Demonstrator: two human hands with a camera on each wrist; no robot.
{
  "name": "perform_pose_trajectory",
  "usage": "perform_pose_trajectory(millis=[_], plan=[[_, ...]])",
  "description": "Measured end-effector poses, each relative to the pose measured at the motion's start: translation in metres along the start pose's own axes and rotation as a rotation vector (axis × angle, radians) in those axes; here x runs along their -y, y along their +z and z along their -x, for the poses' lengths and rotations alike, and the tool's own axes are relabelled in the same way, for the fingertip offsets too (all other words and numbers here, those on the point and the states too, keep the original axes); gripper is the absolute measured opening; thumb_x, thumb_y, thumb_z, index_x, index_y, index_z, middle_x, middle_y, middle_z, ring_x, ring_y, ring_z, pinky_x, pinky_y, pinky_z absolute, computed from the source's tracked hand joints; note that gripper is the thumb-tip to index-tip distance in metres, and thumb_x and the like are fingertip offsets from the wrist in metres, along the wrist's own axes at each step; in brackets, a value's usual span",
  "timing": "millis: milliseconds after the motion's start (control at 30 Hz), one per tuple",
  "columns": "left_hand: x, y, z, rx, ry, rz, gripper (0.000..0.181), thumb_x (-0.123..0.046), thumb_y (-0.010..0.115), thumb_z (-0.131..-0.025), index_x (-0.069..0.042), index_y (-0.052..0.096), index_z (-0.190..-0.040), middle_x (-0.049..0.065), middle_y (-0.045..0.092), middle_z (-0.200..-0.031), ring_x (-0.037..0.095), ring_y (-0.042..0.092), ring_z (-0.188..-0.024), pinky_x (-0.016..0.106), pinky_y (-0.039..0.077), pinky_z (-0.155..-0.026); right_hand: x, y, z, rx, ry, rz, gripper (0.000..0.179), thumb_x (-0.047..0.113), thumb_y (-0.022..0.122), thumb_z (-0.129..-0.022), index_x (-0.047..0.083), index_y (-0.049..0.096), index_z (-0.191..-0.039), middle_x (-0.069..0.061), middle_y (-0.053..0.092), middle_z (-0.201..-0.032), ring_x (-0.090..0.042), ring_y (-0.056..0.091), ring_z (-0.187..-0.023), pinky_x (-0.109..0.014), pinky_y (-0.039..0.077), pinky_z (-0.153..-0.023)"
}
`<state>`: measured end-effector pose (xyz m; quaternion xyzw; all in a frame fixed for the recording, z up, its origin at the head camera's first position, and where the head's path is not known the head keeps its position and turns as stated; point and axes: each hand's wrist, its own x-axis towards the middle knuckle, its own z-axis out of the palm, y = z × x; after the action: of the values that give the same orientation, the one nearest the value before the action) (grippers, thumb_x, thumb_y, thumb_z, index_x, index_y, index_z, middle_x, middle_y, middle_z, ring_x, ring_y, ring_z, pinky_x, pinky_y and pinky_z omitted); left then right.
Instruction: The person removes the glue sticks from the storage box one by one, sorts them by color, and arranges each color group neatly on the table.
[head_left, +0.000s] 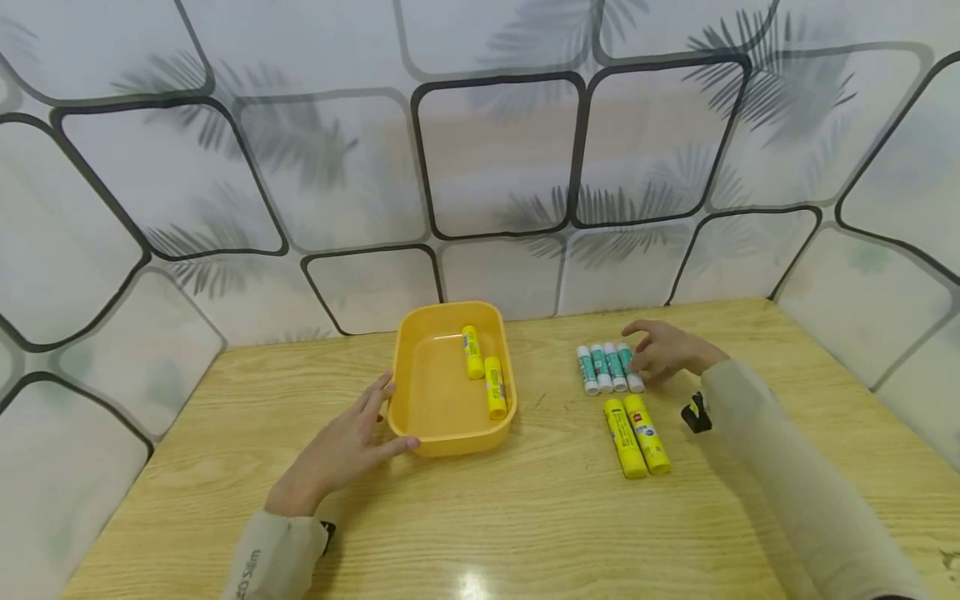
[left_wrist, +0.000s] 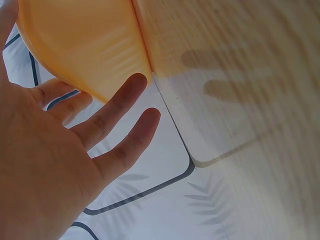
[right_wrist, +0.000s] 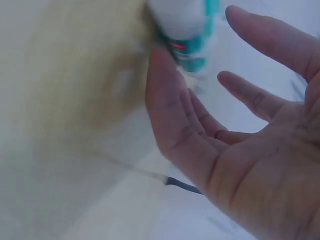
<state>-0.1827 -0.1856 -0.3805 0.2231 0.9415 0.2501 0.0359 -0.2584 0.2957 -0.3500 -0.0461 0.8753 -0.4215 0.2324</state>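
Note:
A yellow plastic bin (head_left: 450,442) holds two yellow glue sticks (head_left: 472,352) along its right side. My left hand (head_left: 337,454) rests against the bin's left side, thumb at the near rim and fingers spread along the outer wall. To the right lie several white-and-teal glue sticks (head_left: 601,367) in a side-by-side row. My right hand (head_left: 663,350) is at the right end of that row, its fingers loosely bent. In the right wrist view a fingertip meets the end glue stick (right_wrist: 187,30), which is blurred. Nearer me, two yellow glue sticks (head_left: 636,436) lie side by side.
The wooden table (head_left: 540,517) runs back to a patterned cloth (head_left: 495,158), printed with dark outlines and leaf shadows, that rises behind and at both sides. The bin stands close to the back cloth. Black clips (head_left: 697,412) show at the sleeve cuffs.

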Motion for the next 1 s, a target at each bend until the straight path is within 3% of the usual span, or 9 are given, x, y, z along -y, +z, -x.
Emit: perform_pose_trajectory(millis=[167,367,700,1000], plan=[[0.000,0.000,0.000,-0.001,0.000,-0.004,0.099,-0.058,0.062,-0.096,-0.003,0.014,-0.162,0.018,0.029,-0.163,0.038,0.062,-0.119,0.064,0.043,-0.102,0.023,-0.018,0.004,-0.051,-0.029,-0.039,0.069,0.003,0.058,-0.099,-0.012,0.017,-0.153,-0.044,0.026,-0.144,-0.055,0.045,-0.123,-0.053,0.057,-0.088],[0.000,0.000,0.000,-0.001,-0.005,-0.008,0.099,-0.058,0.063,-0.096,-0.005,0.014,-0.163,0.016,0.031,-0.162,0.036,0.062,-0.119,0.063,0.045,-0.101,0.060,-0.027,0.000,-0.090,-0.081,-0.032,0.062,0.003,0.057,-0.100,-0.012,0.024,-0.151,-0.040,0.030,-0.144,-0.053,0.047,-0.124,-0.056,0.055,-0.091],[0.000,-0.001,0.000,0.002,-0.009,-0.005,0.100,-0.059,0.062,-0.095,-0.005,0.012,-0.163,0.017,0.030,-0.163,0.037,0.061,-0.120,0.063,0.044,-0.101,0.109,-0.005,-0.014,-0.072,-0.154,-0.105,0.063,0.005,0.060,-0.100,-0.007,0.030,-0.153,-0.034,0.034,-0.148,-0.045,0.051,-0.123,-0.052,0.055,-0.092],[-0.001,-0.001,0.000,-0.004,0.007,-0.003,0.098,-0.058,0.063,-0.096,-0.004,0.014,-0.162,0.017,0.028,-0.163,0.039,0.060,-0.121,0.065,0.042,-0.103,0.132,0.016,-0.030,-0.061,-0.164,-0.184,0.059,0.001,0.061,-0.098,-0.005,0.036,-0.151,-0.031,0.038,-0.144,-0.040,0.053,-0.119,-0.050,0.056,-0.092]])
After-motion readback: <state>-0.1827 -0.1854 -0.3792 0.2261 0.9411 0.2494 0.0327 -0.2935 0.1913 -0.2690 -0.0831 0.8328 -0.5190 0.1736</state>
